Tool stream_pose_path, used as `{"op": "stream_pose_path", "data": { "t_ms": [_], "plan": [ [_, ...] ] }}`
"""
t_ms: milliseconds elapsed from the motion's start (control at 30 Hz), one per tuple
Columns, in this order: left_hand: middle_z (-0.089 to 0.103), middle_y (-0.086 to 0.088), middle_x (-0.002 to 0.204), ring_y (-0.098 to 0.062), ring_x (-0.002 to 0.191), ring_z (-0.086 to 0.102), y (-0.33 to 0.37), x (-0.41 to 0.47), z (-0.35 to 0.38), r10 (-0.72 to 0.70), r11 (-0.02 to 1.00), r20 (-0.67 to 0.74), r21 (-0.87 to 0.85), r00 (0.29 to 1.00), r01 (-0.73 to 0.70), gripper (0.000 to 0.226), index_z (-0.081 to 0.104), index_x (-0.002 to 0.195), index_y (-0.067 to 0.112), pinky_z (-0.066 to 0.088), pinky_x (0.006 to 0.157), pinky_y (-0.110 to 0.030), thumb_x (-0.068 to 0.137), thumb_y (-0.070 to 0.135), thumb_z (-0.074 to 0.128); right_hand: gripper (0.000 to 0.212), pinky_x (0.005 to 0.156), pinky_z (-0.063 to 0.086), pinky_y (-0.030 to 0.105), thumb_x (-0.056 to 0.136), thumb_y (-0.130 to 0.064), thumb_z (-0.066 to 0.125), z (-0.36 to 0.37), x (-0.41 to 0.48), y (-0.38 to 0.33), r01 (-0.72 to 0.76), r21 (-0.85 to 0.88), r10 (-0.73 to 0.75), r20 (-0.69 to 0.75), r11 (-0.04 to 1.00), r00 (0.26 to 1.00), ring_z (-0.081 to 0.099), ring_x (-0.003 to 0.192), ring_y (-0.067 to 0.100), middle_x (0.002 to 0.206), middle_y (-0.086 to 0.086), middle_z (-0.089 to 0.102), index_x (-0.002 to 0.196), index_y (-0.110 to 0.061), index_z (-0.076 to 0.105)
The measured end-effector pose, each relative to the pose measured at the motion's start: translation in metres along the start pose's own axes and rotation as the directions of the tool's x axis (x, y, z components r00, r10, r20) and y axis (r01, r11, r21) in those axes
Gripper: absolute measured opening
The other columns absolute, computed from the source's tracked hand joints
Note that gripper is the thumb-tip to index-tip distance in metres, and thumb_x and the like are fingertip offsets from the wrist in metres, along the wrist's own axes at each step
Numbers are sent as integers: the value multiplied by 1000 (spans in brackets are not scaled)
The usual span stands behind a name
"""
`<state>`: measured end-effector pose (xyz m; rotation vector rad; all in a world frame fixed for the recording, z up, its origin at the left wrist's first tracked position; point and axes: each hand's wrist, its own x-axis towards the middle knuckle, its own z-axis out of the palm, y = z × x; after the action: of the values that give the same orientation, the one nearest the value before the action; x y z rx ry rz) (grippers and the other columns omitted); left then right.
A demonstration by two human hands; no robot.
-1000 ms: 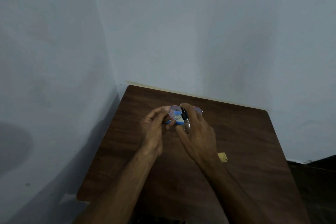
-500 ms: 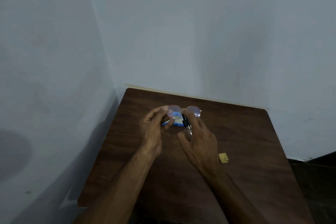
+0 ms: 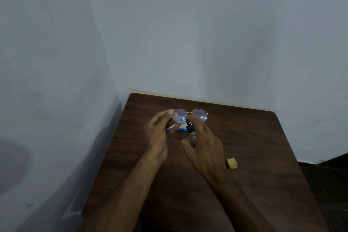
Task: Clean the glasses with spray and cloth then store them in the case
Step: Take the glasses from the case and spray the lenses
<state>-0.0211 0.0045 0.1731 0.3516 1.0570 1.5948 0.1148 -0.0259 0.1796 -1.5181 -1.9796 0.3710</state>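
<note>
Round glasses (image 3: 189,116) with a thin pink-gold frame are held upright above the table, lenses facing me. My left hand (image 3: 159,135) pinches their left rim between thumb and fingers. My right hand (image 3: 204,145) grips a small clear spray bottle (image 3: 191,132) with a black nozzle aimed at the lenses, index finger on top. A blue case (image 3: 176,128) lies on the table behind my hands, mostly hidden. A small folded yellow cloth (image 3: 232,163) lies on the table right of my right wrist.
The dark wooden table (image 3: 263,156) stands in a corner, with pale walls close along its left and far edges. A dark floor strip shows beyond its right edge.
The glasses have been lifted slightly higher and more upright, so both lenses now show fully. The spray bottle has stayed close below them.
</note>
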Motion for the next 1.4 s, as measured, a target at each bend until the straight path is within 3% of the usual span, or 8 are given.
{"op": "stream_pose_path", "data": {
  "t_ms": [133,233,400,533,833,1000,1167,1400],
  "plan": [
    [79,-15,103,-24,93,77,5,3,-6,-7,1000,-3,-22,1000,7,11,79,105,8,66,67,-28,96,5,73,81,64,54,28,86,-17,70,-2,-3,10,-3,7,4,-69,1000,998,69,82,17,130,5,67,154,-36,31],
    [80,-13,99,-22,91,77,8,3,-9,-11,999,-5,-35,1000,11,12,79,106,8,67,69,-29,96,6,73,75,59,57,31,88,-20,65,-10,-1,21,-34,-16,32,-109,999,994,65,78,14,122,0,66,156,-33,35],
    [77,-18,107,-25,97,75,9,1,-10,-11,1000,-5,-17,1000,11,18,77,111,5,67,71,-30,94,7,74,65,66,57,35,92,-20,67,-15,4,30,-87,-63,83,-55,994,995,64,88,16,125,2,63,151,-29,43],
    [77,-17,107,-23,96,77,8,-1,-10,-18,1000,-2,-18,1000,18,12,79,102,11,66,67,-27,92,8,76,77,69,57,37,91,-18,72,-15,9,31,-121,-22,119,-63,992,991,63,91,16,133,2,60,157,-30,36],
    [77,-18,109,-22,94,76,3,-2,-10,-25,1000,2,-10,1000,25,11,79,103,12,65,64,-25,94,7,74,70,56,56,31,87,-21,69,-13,6,28,-8,-75,3,-69,997,998,65,79,14,122,-4,63,146,-40,37],
    [77,-19,112,-21,93,77,5,-4,-8,-26,1000,2,-17,1000,26,11,80,102,12,65,65,-25,94,6,75,72,61,54,28,84,-21,71,-7,-5,37,10,-10,-11,-117,1000,993,61,78,10,125,2,67,147,-33,38],
    [78,-17,108,-20,93,77,4,-4,-10,-50,998,1,-42,999,50,15,78,109,9,65,65,-25,95,6,73,76,63,60,34,83,-16,77,-5,-12,42,5,-16,-8,-143,1000,990,63,75,11,124,-1,67,147,-34,40],
    [79,-15,105,-19,93,77,-1,-4,-11,-73,996,-13,-46,997,72,18,78,112,7,66,65,-26,94,7,74,74,70,64,42,87,-32,63,-6,-18,54,-43,27,46,-123,999,991,65,79,9,127,1,67,154,-39,32]
  ]
}}
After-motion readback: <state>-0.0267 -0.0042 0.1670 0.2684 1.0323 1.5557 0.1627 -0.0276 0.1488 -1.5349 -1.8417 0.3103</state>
